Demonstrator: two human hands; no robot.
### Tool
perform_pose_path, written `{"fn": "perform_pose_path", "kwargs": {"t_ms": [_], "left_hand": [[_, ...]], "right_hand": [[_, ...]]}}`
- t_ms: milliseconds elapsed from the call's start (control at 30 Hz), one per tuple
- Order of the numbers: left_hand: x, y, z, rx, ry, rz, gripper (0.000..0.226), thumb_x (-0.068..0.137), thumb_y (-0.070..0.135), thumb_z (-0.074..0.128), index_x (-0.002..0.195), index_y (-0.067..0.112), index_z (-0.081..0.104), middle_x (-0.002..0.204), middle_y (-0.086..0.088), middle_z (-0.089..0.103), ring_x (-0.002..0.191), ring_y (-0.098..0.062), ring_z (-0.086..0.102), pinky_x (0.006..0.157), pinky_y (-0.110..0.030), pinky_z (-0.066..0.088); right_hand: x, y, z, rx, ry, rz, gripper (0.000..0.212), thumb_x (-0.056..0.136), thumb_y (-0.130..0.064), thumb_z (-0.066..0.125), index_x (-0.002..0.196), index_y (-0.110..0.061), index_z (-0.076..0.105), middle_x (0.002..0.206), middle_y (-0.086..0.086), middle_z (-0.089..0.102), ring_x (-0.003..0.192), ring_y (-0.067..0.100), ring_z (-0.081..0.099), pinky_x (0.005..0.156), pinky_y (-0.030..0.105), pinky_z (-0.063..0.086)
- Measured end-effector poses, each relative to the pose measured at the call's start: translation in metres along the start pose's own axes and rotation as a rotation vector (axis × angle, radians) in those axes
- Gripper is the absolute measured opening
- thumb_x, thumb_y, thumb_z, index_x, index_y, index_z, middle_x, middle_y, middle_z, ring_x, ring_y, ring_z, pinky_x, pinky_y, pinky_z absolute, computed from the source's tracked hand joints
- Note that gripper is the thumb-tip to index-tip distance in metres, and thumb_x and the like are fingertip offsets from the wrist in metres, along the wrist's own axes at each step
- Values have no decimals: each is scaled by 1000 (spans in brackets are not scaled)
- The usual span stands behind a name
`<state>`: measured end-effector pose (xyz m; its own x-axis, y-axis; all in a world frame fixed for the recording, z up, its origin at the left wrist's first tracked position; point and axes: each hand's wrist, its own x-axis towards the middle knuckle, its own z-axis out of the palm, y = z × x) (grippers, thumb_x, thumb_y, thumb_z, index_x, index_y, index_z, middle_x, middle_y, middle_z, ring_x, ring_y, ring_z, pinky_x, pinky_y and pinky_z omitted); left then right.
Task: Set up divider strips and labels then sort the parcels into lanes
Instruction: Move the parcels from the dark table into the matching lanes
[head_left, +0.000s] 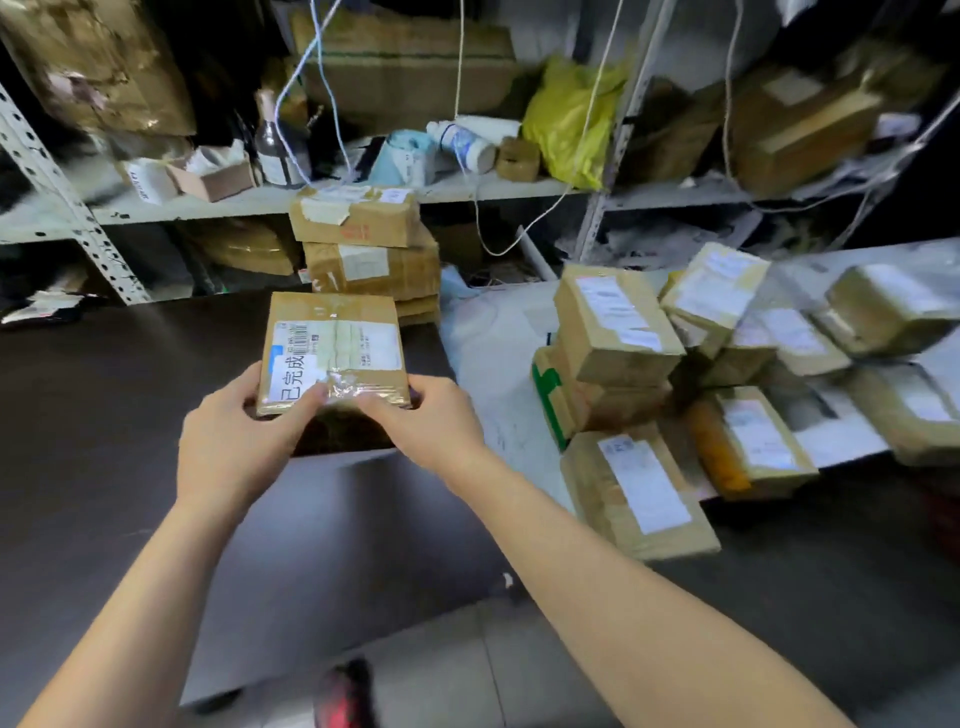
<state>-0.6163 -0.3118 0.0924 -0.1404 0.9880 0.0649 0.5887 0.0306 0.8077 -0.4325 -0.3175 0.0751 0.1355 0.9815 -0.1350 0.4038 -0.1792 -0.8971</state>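
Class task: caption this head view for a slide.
Left hand and right hand hold a labelled parcel at a dark table.

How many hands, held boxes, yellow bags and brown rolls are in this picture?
2 hands: left hand, right hand
1 held box
1 yellow bag
1 brown roll
Total: 5

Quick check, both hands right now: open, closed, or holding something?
Left hand: holding the near left edge of the labelled parcel.
Right hand: holding the same parcel at its near right edge.
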Motion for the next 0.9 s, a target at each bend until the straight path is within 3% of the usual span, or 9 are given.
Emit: {"fn": "perform_pose_path", "kwargs": {"t_ms": [67,167,300,400,567,767,900], "left_hand": [[-37,36,11,-20,10,51,10,86,54,72,93,55,65,87,21,72,86,1,64,71,-28,47],[-79,89,31,-43,18,121,12,85,55,72,92,59,64,87,23,71,89,-2,65,79,-34,48],[-114,157,69,-46,21,225,29,83,61,70,109,49,70,88,24,70,90,-8,65,81,-36,50],[-133,207,106,-64,-14,292,23,81,64,69,98,48,69,81,26,69,86,-2,65,78,-34,48],[-161,273,200,-121,-118,392,37,82,66,69,111,42,71,89,21,73,89,-3,68,82,-35,55],[-194,325,338,-182,-260,407,41,82,66,67,116,43,71,85,27,67,89,3,63,71,-18,45],[-207,347,430,-195,-379,316,41,81,67,67,116,44,71,95,22,75,93,1,67,78,-25,51]], "right_hand": [[-33,1,-44,-13,25,-36,43,83,-60,71,118,-35,75,105,-15,77,97,7,68,79,27,56],[-73,1,-112,-50,82,-85,40,85,-62,69,113,-35,77,94,-15,75,88,5,64,64,19,45],[-113,11,-198,-24,210,-107,35,84,-63,69,100,-34,79,87,-14,74,86,7,66,73,28,56],[-131,26,-256,-11,348,-106,42,79,-68,67,88,-29,78,76,-11,74,78,9,69,73,40,61],[-152,73,-357,-63,516,-35,43,83,-67,66,92,-26,79,79,-15,74,78,0,66,68,26,56],[-150,162,-470,-119,614,110,41,79,-71,69,89,-32,79,80,-20,75,83,1,68,77,35,60],[-140,218,-535,-137,635,231,37,77,-68,73,87,-33,80,78,-25,74,83,0,68,74,31,59]]}}
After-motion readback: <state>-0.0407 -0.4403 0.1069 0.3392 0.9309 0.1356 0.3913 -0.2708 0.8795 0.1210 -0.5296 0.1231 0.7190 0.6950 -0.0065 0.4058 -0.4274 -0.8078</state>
